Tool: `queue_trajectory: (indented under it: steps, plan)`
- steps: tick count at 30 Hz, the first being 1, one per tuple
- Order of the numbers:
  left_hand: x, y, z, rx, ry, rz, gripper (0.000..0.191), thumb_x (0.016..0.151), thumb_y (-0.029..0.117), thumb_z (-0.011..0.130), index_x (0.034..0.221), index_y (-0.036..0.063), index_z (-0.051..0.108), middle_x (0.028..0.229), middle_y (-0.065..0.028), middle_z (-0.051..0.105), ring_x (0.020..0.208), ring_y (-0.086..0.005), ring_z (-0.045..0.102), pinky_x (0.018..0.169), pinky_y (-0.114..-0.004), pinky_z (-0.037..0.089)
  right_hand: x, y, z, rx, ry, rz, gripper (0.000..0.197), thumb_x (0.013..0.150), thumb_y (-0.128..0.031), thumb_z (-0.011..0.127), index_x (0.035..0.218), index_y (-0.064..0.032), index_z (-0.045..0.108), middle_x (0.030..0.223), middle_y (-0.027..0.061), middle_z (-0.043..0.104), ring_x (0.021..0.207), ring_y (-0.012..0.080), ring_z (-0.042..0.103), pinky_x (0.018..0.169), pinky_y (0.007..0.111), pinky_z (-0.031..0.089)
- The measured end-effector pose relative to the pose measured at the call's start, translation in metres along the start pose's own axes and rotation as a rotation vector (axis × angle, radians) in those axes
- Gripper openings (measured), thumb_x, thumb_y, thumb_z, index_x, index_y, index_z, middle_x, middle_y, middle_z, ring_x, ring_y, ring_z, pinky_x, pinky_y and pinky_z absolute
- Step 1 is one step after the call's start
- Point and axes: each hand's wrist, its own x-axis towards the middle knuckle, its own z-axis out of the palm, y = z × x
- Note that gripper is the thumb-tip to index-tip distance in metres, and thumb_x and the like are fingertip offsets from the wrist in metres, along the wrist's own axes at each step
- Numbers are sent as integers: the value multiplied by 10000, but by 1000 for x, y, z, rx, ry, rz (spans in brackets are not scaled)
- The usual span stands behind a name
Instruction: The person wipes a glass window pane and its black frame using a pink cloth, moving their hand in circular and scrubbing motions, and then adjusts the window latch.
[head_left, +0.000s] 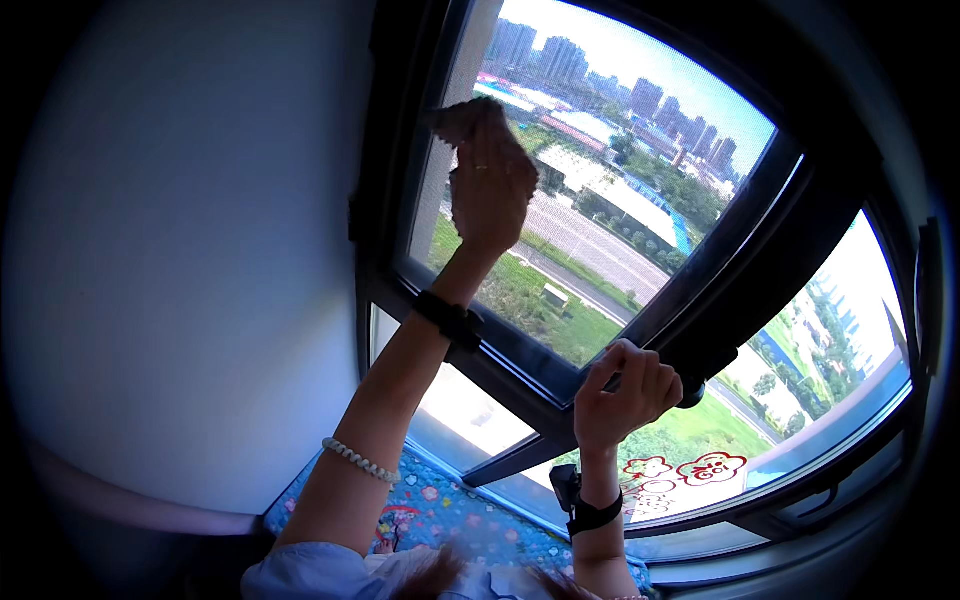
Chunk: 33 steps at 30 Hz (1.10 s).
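Note:
My left hand (487, 195) is raised and spread flat over a dark cloth (476, 116), which it presses against the mesh window screen (592, 172). The cloth's scalloped edges stick out around the fingers. Lower and to the right, my right hand (626, 390) has its fingers curled beside the dark window frame (697, 315). Whether it grips the frame or only rests against it cannot be told. Just right of those knuckles is a dark knob or handle end (690, 394). Black bands circle both wrists.
A pale wall (187, 262) rises at the left. Below the window lies a blue flower-patterned mat (442, 499). Red flower stickers (709, 469) are on the right-hand pane. Another window handle (817, 502) shows at the lower right. Buildings and a road are outside.

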Motion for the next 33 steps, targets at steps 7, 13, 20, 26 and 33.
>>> queue_trajectory:
  steps: [7,13,20,26,33]
  plan:
    - [-104,-124,6,-133,9,-143,468,968,253,284,1331,-39,330,1350,-241,374,1285,-364,330,1103,-413,203,2,0,2,-67,51,-2,118,803,-104,516,690,-138,509,616,8,400,605,192,401,701,340,280]
    - [-82,-141,24,-96,193,-194,459,965,231,302,1298,-83,331,1244,-270,428,1216,-408,375,1079,-428,228,3,-6,5,-17,60,-5,114,794,-120,537,687,-134,498,611,16,389,601,194,398,696,340,277]
    - [72,-25,20,91,76,-44,515,959,257,279,1326,-105,293,1321,-300,362,1250,-403,354,1097,-439,224,1,5,5,38,64,27,97,758,-114,564,686,-118,499,645,31,432,632,201,423,714,351,306]
    - [121,48,32,92,201,226,555,928,237,335,1366,-91,241,1425,-266,243,1336,-344,241,1132,-390,148,2,-3,4,72,47,28,80,758,-126,571,702,-117,514,660,31,457,659,203,449,722,353,313]
    - [70,160,28,-33,117,441,566,910,174,425,1392,-71,258,1457,-241,255,1357,-352,255,1129,-450,160,2,3,2,30,44,15,85,735,-180,582,697,-126,529,667,40,458,646,204,455,706,368,319]
